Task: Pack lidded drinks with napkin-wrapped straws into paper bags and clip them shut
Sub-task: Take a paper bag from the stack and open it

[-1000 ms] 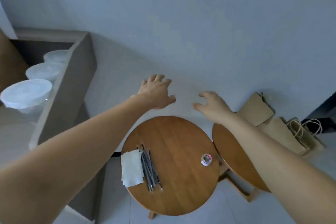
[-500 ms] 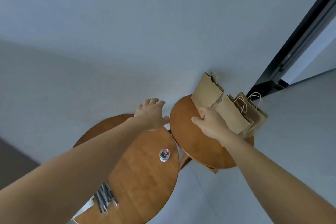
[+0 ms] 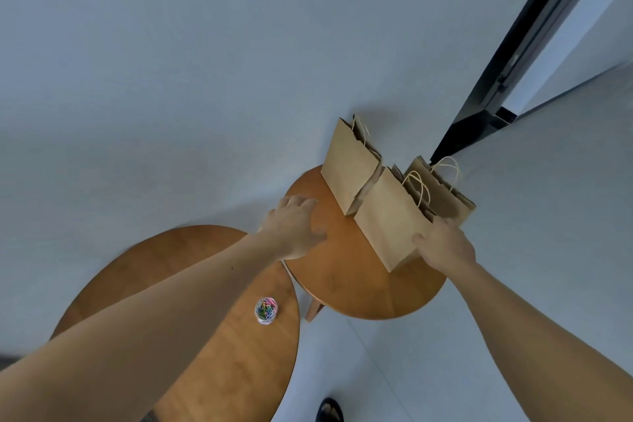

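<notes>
The brown paper bag (image 3: 390,223) is pinched by the right hand (image 3: 445,245) for lifting. The fingers of the left hand (image 3: 294,226) are spread, ready to help

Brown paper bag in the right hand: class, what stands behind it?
Another brown paper bag with twine handles stands behind the gripped bag in the right hand. Its base and contents are covered.

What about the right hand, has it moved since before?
Yes. The right hand went right, from left of the bags to the front bag's right edge, gripping it.
</notes>
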The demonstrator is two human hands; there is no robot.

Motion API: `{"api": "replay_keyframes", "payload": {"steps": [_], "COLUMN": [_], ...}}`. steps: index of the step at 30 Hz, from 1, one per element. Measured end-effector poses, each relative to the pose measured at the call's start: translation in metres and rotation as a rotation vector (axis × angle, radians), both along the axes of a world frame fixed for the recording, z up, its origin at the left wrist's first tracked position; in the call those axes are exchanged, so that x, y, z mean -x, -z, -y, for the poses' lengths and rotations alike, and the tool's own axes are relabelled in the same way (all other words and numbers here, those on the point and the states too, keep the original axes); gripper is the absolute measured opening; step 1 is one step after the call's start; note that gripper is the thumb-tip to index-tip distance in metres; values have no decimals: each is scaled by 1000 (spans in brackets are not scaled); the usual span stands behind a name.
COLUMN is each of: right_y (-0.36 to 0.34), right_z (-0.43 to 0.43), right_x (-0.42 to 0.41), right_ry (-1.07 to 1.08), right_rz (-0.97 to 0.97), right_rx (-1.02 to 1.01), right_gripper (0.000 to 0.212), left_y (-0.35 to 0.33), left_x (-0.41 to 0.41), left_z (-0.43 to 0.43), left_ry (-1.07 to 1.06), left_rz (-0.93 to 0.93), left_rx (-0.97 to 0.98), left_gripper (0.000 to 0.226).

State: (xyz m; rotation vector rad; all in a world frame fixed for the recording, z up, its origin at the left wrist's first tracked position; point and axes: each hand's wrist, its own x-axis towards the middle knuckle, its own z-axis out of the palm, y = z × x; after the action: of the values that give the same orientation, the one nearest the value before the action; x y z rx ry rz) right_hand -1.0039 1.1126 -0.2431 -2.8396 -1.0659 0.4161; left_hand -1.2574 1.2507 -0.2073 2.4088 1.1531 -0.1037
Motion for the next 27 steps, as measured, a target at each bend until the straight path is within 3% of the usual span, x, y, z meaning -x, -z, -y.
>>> {"api": "replay_keyframes", "payload": {"steps": [7, 12, 15, 21, 27], "right_y": [47, 73, 81, 40, -18], "right_z": [-35, -43, -41, -48, -63], "right_x": [-73, -97, -97, -51, 55], "right_ry": [-17, -66, -129, -259, -506], "right_rz": [58, 99, 122, 203, 172], "right_rx": [34, 6, 17, -71, -132], "right_gripper": [43, 20, 18, 20, 17], "left_y": [20, 35, 40, 39, 30], "left_x": [-59, -82, -86, -71, -9], "left_z": [-9, -7, -7, -9, -9], "left_ry": [-52, -52, -58, -86, -180], "left_rz": [-103, -132, -134, -92, -39], "left_rx": [48, 74, 87, 83, 83], "left_gripper": [68, 65, 64, 63, 66]}}
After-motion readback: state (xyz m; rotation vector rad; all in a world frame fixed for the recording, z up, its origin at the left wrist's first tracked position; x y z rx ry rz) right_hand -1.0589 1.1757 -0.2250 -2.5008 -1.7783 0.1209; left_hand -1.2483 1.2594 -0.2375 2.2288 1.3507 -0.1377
